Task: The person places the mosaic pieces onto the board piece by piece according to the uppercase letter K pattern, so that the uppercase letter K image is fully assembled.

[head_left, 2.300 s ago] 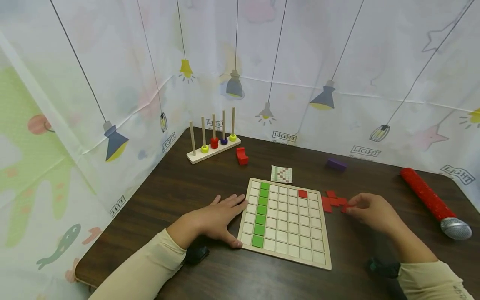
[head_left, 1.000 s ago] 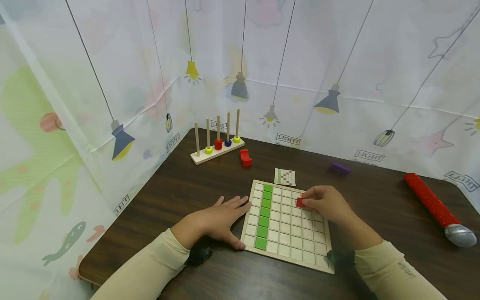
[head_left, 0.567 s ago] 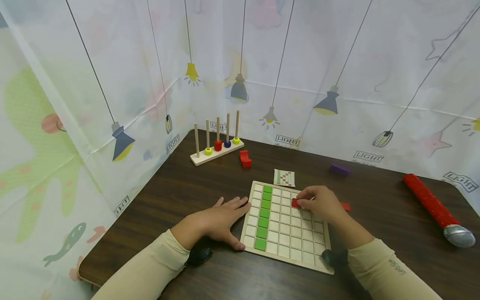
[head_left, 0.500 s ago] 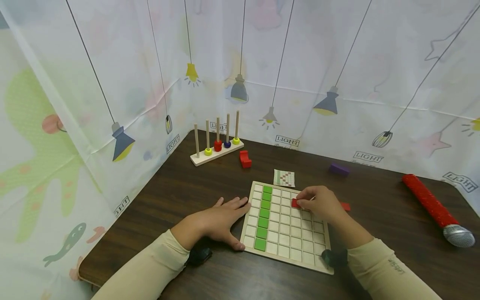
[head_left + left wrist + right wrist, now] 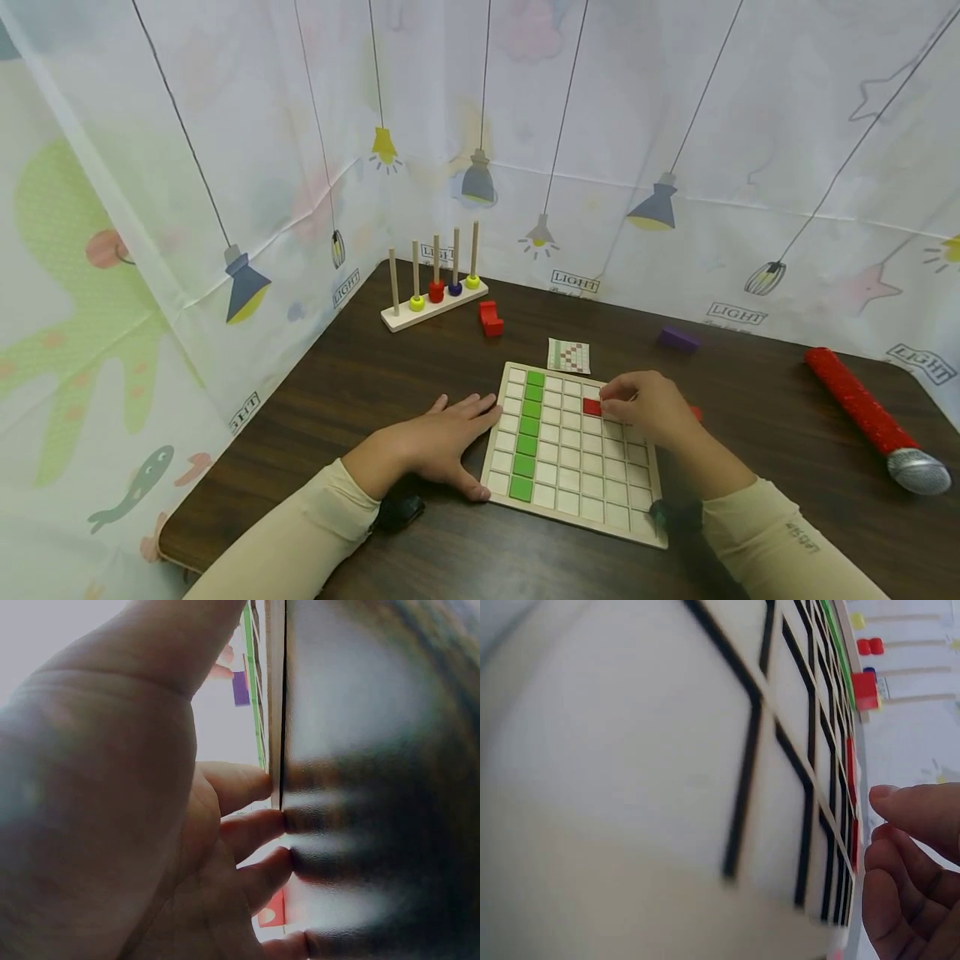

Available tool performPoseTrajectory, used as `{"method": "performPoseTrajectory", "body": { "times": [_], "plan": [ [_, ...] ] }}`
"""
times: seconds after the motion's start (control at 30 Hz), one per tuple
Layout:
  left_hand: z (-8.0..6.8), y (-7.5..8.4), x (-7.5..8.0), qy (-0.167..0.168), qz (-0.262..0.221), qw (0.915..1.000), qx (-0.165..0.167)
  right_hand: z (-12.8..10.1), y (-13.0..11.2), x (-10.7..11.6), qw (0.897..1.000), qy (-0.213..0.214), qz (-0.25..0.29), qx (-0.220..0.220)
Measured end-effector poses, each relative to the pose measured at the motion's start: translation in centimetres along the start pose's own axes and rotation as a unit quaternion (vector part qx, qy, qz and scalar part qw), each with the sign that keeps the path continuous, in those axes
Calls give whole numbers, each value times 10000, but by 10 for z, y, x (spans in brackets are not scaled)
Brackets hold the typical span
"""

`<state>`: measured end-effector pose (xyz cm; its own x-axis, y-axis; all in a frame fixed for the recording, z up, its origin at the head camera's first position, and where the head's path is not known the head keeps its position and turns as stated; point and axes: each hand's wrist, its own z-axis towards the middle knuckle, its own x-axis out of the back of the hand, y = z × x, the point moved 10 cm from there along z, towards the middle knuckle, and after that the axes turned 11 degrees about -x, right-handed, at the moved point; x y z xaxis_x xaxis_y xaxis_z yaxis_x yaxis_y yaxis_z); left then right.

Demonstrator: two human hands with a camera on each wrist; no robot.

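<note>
The red tile [image 5: 592,407] lay in a square in the upper right part of the grid board [image 5: 573,504], and my right hand [image 5: 645,407] had its fingers curled at the tile's edge, touching it (whether pinched I cannot tell). My left hand [image 5: 442,439] lay flat, fingers released, against the board's left edge on the counter [image 5: 360,375]. Green tiles [image 5: 527,429] filled one column.

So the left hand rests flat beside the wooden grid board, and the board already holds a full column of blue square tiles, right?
Not quite: the column of square tiles on the wooden grid board is green, not blue, as the head view shows. The left hand does rest flat beside it.
</note>
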<state>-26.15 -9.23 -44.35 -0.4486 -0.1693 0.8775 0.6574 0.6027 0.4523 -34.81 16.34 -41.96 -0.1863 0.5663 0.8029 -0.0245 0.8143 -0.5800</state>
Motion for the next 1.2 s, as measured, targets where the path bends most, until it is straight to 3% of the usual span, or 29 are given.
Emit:
{"method": "performPoseTrajectory", "body": {
  "times": [0.4,0.63,0.97,1.2],
  "plan": [
    [2,-2,-1,-1,55,10000,-5,-4,41,35,9981,282,-476,-254],
    [2,-1,-2,-6,58,10000,-5,-5,80,55,9942,478,-821,-508],
    [3,0,-2,-5,56,10000,-36,-8,102,60,9933,253,-1040,-440],
    [3,-1,-2,-27,50,10000,12,-10,112,61,9930,-65,-889,-771]
  ]
}}
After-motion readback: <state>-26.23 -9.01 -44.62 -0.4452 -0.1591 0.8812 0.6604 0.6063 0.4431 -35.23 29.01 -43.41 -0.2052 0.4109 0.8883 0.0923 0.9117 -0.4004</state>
